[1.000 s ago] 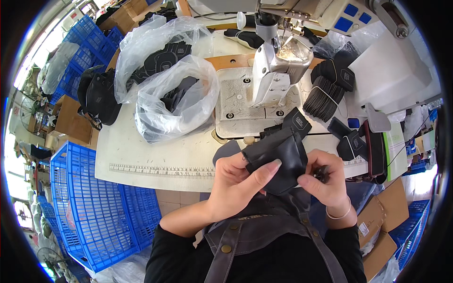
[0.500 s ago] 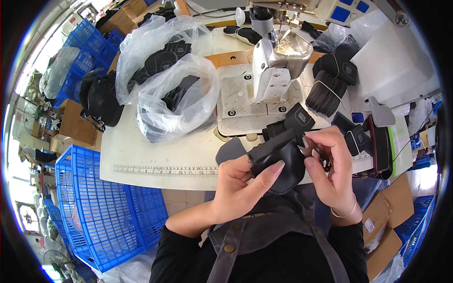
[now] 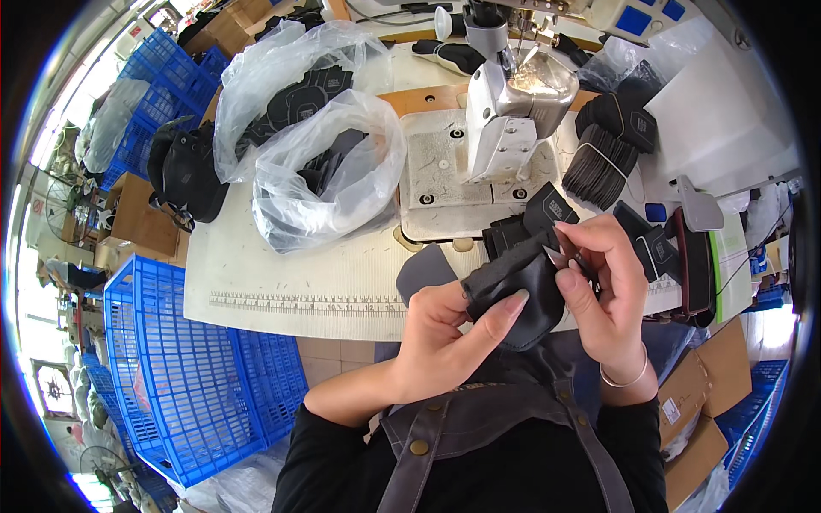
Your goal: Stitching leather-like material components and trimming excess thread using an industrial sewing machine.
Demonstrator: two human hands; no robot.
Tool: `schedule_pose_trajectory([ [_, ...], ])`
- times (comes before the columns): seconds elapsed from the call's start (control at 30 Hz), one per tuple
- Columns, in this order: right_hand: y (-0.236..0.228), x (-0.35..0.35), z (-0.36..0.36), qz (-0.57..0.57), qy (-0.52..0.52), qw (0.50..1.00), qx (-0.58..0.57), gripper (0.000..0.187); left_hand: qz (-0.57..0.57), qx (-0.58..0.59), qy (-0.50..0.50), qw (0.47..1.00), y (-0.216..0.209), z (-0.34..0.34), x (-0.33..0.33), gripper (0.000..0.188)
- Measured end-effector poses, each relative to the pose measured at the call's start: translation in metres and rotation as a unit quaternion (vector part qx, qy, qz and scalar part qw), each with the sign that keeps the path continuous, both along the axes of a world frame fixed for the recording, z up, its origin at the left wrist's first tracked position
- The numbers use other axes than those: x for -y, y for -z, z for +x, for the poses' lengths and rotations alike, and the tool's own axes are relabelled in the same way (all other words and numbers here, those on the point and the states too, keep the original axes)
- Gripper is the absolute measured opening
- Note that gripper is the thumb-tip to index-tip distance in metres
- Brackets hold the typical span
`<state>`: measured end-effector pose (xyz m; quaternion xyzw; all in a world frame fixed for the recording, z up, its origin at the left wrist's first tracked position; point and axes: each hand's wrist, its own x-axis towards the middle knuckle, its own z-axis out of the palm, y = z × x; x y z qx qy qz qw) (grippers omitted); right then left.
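- A pale work table [image 3: 235, 265] fills the middle of the view, with a ruled strip [image 3: 325, 302] running along its near edge.
- A blue plastic basket [image 3: 184, 368] of open mesh stands beside the table at the person's left.
- An open cardboard box [image 3: 727, 368] sits at the person's right, low in the view.
- A sewing machine [image 3: 505, 145] with a white column rises from the far part of the table; its needle area is lit.
- A clear plastic bag [image 3: 282, 197] lies open on the table left of the machine, dark pieces inside it.
- The left hand [image 3: 445, 338] is closed on a smooth black piece [image 3: 523, 301], thumb across its face and fingers behind it.
- That piece is held up near the table's front edge, between the two hands and on the person's side of the machine; its upper edge is rough and dull.
- The right hand [image 3: 611, 295] is narrowed to a pinch around a small dark tool [image 3: 584, 267], mostly covered by the fingers, close to the piece's upper right corner; whether the tip touches cannot be told.
- A banded bundle of dark flat pieces [image 3: 599, 167] rests right of the machine.
- A grey flat piece [image 3: 425, 272] lies just beyond the left hand.
- A thin bracelet [image 3: 629, 376] circles the right wrist.
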<state>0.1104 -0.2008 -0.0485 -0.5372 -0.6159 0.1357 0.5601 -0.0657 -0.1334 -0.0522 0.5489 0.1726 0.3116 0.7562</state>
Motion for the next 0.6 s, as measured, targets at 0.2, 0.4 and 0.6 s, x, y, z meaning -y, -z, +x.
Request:
schedule_pose_trajectory([
  [0.2,0.011,-0.003,0.000,0.060,0.005,0.998,0.012,0.031,0.252,-0.088,-0.078,0.961,-0.004,0.007,-0.006,0.018],
  [0.4,0.011,0.004,0.000,0.045,0.033,0.998,-0.028,0.041,0.275,-0.057,-0.083,0.956,0.003,0.009,-0.011,0.023],
  [0.6,0.007,0.014,-0.011,-0.046,-0.106,0.941,-0.317,0.030,0.742,-0.089,-0.343,0.569,0.008,0.014,-0.010,0.048],
])
